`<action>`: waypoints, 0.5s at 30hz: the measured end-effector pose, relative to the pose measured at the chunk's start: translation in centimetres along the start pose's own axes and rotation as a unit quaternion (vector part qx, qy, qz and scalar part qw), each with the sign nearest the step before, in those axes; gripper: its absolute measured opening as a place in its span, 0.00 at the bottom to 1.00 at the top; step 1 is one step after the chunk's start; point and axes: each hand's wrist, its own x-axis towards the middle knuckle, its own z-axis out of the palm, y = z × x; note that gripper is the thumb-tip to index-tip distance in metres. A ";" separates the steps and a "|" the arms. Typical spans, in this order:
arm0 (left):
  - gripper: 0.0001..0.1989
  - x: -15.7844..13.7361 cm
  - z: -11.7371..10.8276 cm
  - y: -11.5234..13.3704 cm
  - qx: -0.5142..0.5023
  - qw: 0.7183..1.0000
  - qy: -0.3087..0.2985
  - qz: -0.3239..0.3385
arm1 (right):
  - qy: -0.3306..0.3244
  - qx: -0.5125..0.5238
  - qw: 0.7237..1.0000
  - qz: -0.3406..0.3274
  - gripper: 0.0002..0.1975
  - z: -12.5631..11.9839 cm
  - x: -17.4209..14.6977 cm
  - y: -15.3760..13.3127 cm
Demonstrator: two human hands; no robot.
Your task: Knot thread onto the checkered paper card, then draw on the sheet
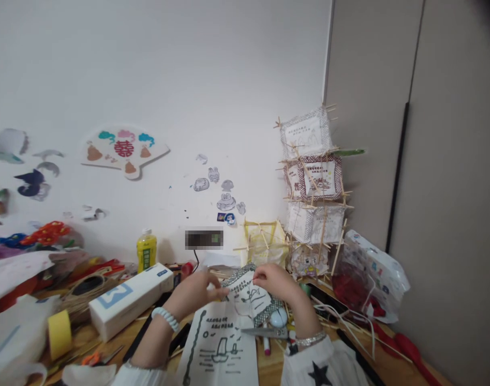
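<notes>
A white paper panel with black drawing, handwriting and a dark checked border (245, 292) stands tilted between my hands. My left hand (194, 295), with a pale beaded bracelet on its wrist, is at the panel's left edge, thumb and finger apart. My right hand (275, 280) is closed in a pinch at the panel's upper right; what lies between its fingertips is too small to make out. In front lies a white sheet with a sailboat drawing (224, 351). Scissors (265, 333) rest across its right edge, close to a marker (266, 346).
A tower of stick-framed paper lanterns (319, 182) rises at right, beside a smaller yellow lantern (265, 241). At left are a long white box (132, 300), a yellow tape roll (60, 334), twine (82, 295) and a yellow bottle (147, 251). White cables (349, 321) lie at right.
</notes>
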 end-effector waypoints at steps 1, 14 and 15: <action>0.19 0.0 0.4 -0.3 0.002 1.000 -0.024 0.000 | 0.020 0.021 1.000 -0.006 0.06 0.1 0.2 0.0; 0.17 2.6 5.1 1.0 -0.269 0.962 -0.017 -0.031 | 0.103 0.274 0.956 -0.017 0.07 1.6 1.5 -0.6; 0.18 2.8 5.1 0.9 -0.358 0.932 -0.017 -0.046 | 0.120 0.286 0.951 -0.015 0.07 1.6 1.6 -0.5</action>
